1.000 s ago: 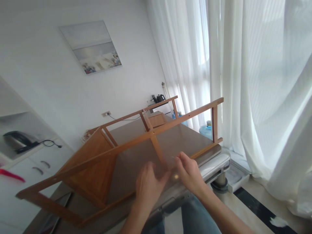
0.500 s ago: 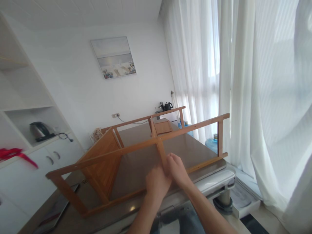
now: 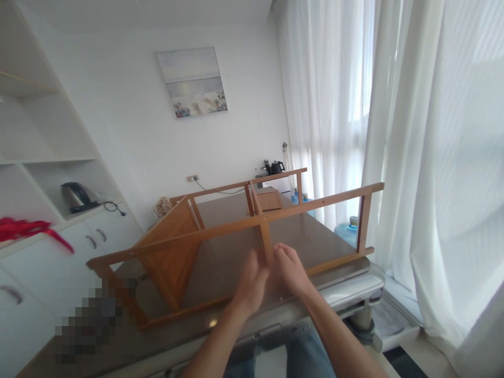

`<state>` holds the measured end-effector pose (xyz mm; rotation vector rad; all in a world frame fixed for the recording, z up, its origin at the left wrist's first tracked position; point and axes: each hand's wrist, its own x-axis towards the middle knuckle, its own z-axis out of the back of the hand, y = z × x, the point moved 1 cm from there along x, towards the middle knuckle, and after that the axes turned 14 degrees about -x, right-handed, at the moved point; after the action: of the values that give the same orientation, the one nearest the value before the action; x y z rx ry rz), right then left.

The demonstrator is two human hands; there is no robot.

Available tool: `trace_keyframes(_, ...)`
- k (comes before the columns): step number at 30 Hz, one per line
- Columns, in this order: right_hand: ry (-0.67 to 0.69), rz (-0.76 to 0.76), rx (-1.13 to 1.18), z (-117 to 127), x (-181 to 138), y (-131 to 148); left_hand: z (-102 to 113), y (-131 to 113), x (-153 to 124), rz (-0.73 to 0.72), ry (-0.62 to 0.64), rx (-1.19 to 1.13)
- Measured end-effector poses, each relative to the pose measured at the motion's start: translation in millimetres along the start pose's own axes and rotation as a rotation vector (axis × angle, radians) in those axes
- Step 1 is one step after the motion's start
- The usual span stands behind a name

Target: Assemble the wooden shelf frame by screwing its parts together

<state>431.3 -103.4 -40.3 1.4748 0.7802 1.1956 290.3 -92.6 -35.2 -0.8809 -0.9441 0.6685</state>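
A wooden shelf frame point(image 3: 220, 231) lies on its side across the grey-brown table point(image 3: 232, 257), with a slatted panel point(image 3: 173, 252) fixed in its left part. My left hand point(image 3: 252, 283) is at the left of the frame's near middle crossbar point(image 3: 266, 239), blurred, its fingers loosely stretched upward. Close by on the bar's right side is my right hand point(image 3: 290, 269), fingers curled closed. Whatever sits inside that curl is hidden, and I cannot tell whether it touches the bar.
A loose wooden panel point(image 3: 268, 200) lies at the table's far end. Blue water bottles point(image 3: 346, 230) stand by the curtains point(image 3: 397, 157) on the right. On the left, a kettle point(image 3: 74, 197) sits in the white cabinet, near a blurred red ribbon point(image 3: 33, 229). A pixelated patch covers the table's left corner.
My left hand has loosened from a closed shape and shifted slightly away from my right hand. My right hand stays closed beside the crossbar. The view has swung slightly left.
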Motion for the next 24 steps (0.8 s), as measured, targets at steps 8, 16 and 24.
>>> trace_keyframes(8,0.117,-0.08,0.133,-1,6,-3,4,2,10,0.021,-0.028,0.122)
trace_keyframes(16,0.163,-0.128,0.266,3,3,5,38,1,4,0.097,-0.209,0.236)
trace_keyframes(24,0.18,-0.143,0.322,3,1,8,90,32,-13,0.25,-0.307,-0.05)
